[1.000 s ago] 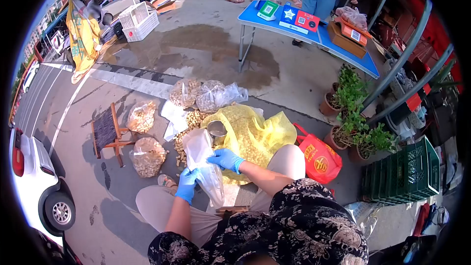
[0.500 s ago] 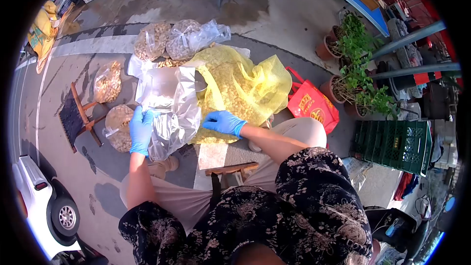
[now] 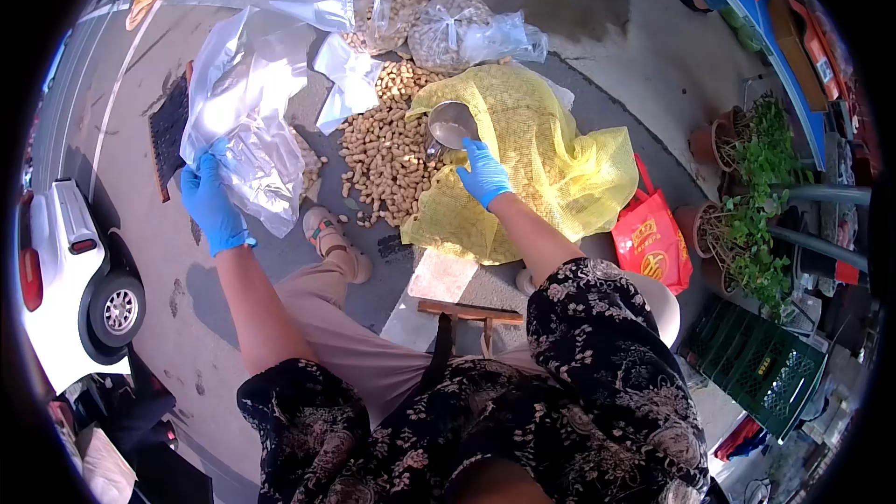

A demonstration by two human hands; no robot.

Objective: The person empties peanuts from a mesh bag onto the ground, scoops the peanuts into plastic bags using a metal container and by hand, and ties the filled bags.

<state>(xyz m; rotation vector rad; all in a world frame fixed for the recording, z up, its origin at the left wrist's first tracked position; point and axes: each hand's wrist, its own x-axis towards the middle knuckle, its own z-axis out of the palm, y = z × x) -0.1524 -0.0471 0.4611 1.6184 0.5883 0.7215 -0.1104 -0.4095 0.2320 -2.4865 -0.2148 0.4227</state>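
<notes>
My left hand point(image 3: 212, 203), in a blue glove, is closed on the lower edge of a large clear plastic bag point(image 3: 245, 103) hanging out to the left. My right hand point(image 3: 485, 175), also gloved in blue, reaches to the near edge of a round metal cup point(image 3: 452, 124); its thumb is apart from the fingers, and no firm grip on the cup shows. The cup lies tilted between a heap of unshelled peanuts point(image 3: 378, 163) and a yellow mesh sack point(image 3: 523, 131).
Tied bags of peanuts point(image 3: 451, 30) sit beyond the heap. A red bag point(image 3: 653, 238) and potted plants point(image 3: 747, 159) stand to the right, with a green crate point(image 3: 756, 355) nearer. A small wooden stool point(image 3: 469, 313) is between my legs. A white vehicle point(image 3: 79, 280) stands at left.
The plastic bag has been moved left off the peanuts with my left hand, uncovering the heap and the cup. My right hand has moved forward to the cup. The view has shifted.
</notes>
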